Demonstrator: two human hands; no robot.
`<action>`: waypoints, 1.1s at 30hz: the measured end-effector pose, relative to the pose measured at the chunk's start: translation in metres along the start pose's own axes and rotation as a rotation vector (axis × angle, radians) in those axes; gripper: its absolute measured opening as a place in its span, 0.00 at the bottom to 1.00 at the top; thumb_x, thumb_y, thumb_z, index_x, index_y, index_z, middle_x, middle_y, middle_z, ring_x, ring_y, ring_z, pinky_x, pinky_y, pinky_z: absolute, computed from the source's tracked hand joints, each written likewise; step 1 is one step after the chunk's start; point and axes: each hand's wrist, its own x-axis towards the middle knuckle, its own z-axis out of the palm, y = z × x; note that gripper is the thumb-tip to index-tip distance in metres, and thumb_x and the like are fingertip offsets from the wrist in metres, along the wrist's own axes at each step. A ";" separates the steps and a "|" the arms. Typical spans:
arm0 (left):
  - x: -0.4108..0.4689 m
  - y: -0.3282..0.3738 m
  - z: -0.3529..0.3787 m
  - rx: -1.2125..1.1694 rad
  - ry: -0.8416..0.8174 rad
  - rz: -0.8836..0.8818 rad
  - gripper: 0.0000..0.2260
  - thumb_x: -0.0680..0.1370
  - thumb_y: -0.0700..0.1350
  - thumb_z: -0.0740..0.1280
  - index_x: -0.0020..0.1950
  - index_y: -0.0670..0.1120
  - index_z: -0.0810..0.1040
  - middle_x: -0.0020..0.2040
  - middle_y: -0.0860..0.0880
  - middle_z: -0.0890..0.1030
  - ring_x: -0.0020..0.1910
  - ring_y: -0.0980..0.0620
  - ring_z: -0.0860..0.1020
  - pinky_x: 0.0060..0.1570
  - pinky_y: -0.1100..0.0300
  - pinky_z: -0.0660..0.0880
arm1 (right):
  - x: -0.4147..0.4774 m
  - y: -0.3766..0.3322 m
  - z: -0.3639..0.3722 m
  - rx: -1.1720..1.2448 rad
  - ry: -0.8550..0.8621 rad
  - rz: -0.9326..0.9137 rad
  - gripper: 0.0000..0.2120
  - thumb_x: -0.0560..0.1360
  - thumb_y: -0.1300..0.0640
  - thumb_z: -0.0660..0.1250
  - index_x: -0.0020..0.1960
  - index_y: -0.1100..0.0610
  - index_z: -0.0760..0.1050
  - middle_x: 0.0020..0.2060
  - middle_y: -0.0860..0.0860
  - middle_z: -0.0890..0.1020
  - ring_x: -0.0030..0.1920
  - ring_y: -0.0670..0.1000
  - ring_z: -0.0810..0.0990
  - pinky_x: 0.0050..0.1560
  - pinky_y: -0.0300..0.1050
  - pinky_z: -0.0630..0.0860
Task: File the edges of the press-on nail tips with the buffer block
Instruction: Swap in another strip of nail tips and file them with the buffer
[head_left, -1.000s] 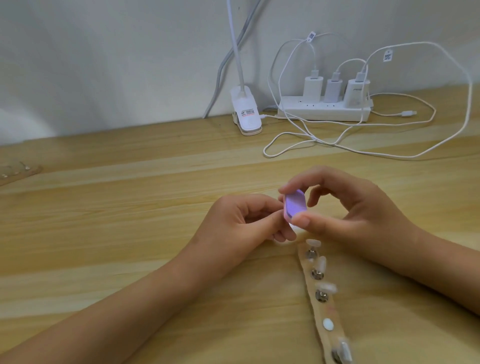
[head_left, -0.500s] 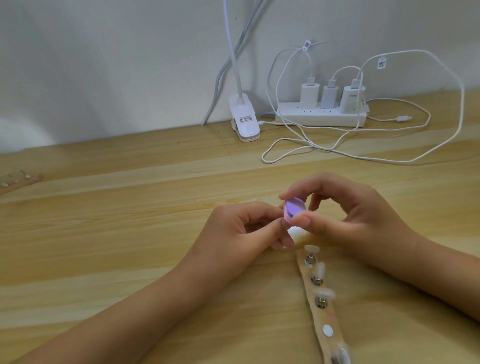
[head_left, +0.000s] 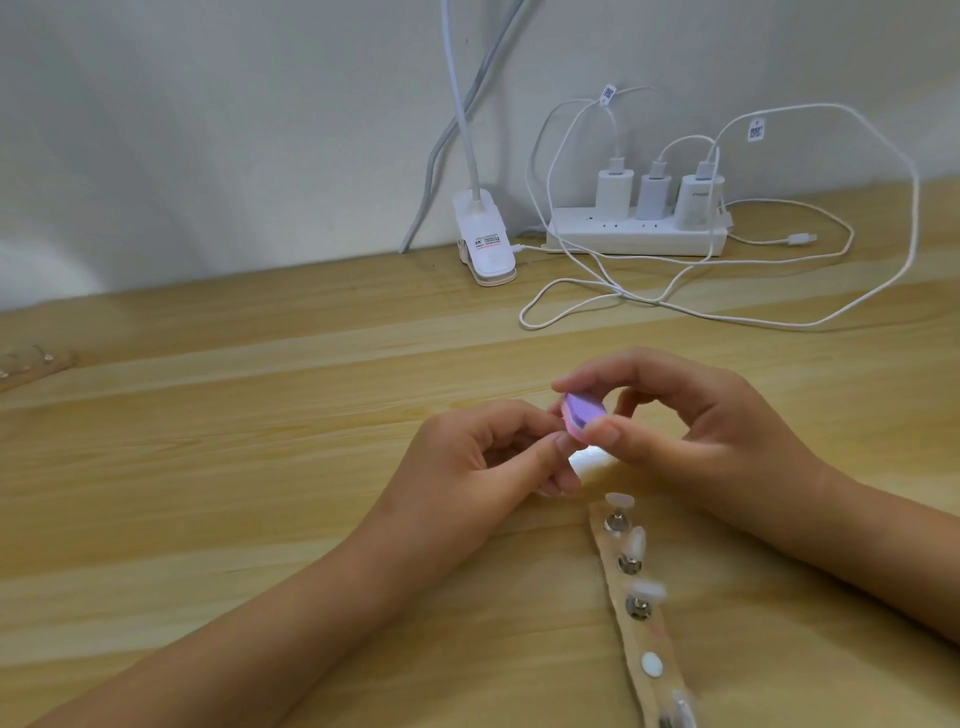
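The buffer block (head_left: 740, 414) is pinched in the right grip (head_left: 691, 431) against a pale, blurred nail tip (head_left: 589, 462), apparently pinched in the left grip (head_left: 478, 462); filing is judged under way. Short edge strokes are called for next, while a strip of tips (head_left: 649, 639) waits just below. The lamp clip (head_left: 485, 244) label beyond cannot be read.

Home desk: wooden tabletop (head_left: 260, 415), power strip (head_left: 636, 240).

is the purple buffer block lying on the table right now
No, the right hand pinches the buffer block between thumb and forefinger above the table, beside the white nail tip that the left hand holds.
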 end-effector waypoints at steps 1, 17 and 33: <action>0.000 0.000 0.000 -0.003 0.005 -0.005 0.08 0.74 0.50 0.70 0.45 0.47 0.84 0.36 0.50 0.84 0.38 0.54 0.84 0.43 0.63 0.79 | 0.001 0.000 -0.001 0.009 0.004 0.016 0.10 0.73 0.46 0.72 0.53 0.45 0.80 0.47 0.40 0.84 0.49 0.42 0.81 0.48 0.30 0.72; 0.002 0.000 -0.002 -0.013 0.045 0.021 0.08 0.75 0.49 0.68 0.45 0.46 0.82 0.36 0.50 0.84 0.38 0.57 0.82 0.43 0.67 0.76 | 0.001 -0.001 -0.003 0.019 0.053 0.062 0.12 0.71 0.45 0.72 0.53 0.45 0.81 0.48 0.37 0.84 0.47 0.37 0.80 0.48 0.30 0.72; 0.001 -0.001 -0.001 -0.001 0.058 0.017 0.07 0.75 0.48 0.68 0.45 0.46 0.82 0.36 0.50 0.84 0.38 0.55 0.82 0.44 0.63 0.78 | 0.001 -0.001 -0.002 0.069 0.039 0.080 0.12 0.71 0.43 0.74 0.52 0.46 0.81 0.47 0.40 0.85 0.46 0.38 0.81 0.48 0.30 0.72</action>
